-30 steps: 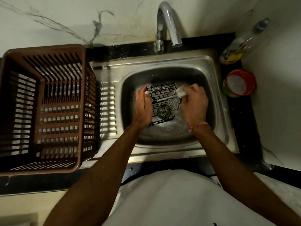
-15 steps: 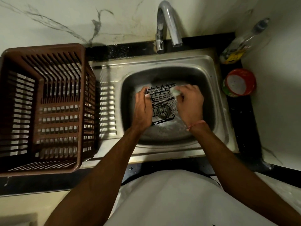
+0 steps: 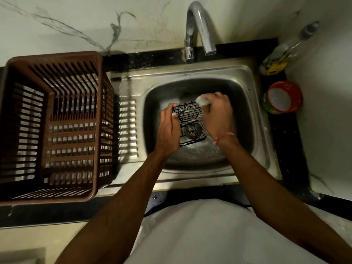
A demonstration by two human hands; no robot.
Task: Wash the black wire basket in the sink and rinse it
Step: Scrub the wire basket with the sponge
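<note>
Head view, steeply down over sink

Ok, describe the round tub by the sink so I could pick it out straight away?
Start at the steel sink and go to the black counter strip on its right. The round tub stands there, just in front of the clear bottle in the corner. It is low and wide with a red rim and pale contents, whereas the bottle is tall, see-through and yellow-labelled.

Sponge now at wire basket's far corner.
</note>
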